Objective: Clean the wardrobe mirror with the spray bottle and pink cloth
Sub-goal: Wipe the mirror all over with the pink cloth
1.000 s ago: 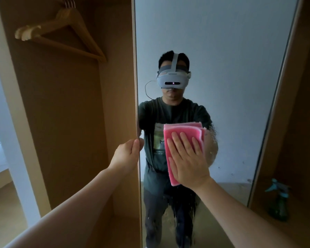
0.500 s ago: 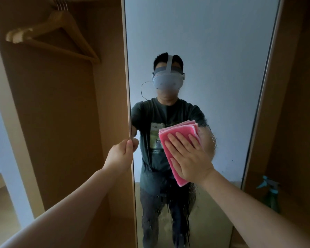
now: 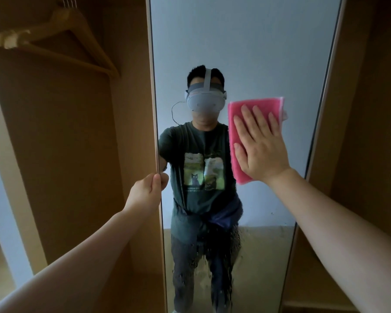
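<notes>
One flat right hand [image 3: 261, 150] presses pink cloth [image 3: 234, 114], long axis upright; left hand [image 3: 147, 190] grips mirror [image 3: 235, 41].

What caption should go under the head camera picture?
The right hand presses a pink cloth flat on the wardrobe mirror while the left hand grips its edge.

Home bedroom, wooden wardrobe [image 3: 66, 154], coat hanger [image 3: 61, 39], door mirror [image 3: 246, 53]

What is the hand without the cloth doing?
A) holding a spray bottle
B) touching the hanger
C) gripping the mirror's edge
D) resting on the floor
C: the left hand grips the mirror by its left edge, while the right hand presses the pink cloth flat on the glass.
</notes>
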`<state>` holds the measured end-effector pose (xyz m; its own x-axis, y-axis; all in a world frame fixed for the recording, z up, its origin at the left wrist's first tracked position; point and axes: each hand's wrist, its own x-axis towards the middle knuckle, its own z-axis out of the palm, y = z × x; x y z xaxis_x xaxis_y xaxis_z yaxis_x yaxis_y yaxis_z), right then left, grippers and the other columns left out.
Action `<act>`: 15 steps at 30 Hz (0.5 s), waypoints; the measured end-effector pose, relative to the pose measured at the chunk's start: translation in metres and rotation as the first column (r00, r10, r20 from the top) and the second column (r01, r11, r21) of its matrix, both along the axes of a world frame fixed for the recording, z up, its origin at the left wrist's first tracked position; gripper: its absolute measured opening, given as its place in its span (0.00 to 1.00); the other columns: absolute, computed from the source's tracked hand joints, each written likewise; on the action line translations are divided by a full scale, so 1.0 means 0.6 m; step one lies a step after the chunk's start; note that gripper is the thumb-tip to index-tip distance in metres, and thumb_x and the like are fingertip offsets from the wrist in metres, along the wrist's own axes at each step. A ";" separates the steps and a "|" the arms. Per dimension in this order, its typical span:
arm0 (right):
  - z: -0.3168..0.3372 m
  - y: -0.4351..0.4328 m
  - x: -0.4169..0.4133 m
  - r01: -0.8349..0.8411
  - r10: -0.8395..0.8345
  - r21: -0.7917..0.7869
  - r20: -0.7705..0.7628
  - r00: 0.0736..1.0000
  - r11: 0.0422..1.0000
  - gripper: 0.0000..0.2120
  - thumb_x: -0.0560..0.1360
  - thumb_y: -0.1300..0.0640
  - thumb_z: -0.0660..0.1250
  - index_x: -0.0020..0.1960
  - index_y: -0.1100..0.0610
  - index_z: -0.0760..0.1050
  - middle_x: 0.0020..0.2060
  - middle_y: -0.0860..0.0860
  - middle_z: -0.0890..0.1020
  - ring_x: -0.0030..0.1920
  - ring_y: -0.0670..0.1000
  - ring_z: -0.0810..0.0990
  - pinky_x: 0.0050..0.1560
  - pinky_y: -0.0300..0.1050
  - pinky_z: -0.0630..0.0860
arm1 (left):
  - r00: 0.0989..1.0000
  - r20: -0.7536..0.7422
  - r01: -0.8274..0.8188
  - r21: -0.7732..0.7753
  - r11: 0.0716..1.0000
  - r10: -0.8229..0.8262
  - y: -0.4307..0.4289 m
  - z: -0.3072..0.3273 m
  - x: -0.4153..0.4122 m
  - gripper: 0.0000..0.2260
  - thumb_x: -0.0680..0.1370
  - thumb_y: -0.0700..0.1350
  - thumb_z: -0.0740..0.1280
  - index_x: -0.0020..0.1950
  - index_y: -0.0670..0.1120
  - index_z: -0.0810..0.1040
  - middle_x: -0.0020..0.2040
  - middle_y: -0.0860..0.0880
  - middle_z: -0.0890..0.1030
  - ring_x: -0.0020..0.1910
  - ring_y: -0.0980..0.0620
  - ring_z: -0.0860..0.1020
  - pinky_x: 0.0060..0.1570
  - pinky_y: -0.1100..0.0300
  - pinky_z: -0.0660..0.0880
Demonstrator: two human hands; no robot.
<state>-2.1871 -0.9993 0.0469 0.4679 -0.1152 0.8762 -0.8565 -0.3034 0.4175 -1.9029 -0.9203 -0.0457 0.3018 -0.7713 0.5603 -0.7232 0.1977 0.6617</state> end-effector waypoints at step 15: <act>-0.079 0.000 -0.015 -0.024 0.017 0.077 0.087 0.996 0.997 0.28 0.81 0.47 0.48 0.78 0.59 0.54 0.76 0.59 0.58 0.77 0.61 0.55 0.76 0.62 0.49 | 0.999 0.007 0.054 -0.077 0.996 -0.054 -0.007 -0.014 -0.003 0.19 0.84 0.47 0.48 0.41 0.51 0.75 0.37 0.50 0.78 0.36 0.52 0.77 0.35 0.59 0.73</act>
<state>-2.1964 -0.9994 -0.0008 0.3940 -0.1760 0.9021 -0.8816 -0.3499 0.3167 -1.9049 -0.9242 -0.0541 0.2582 -0.7407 0.6202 -0.7133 0.2869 0.6395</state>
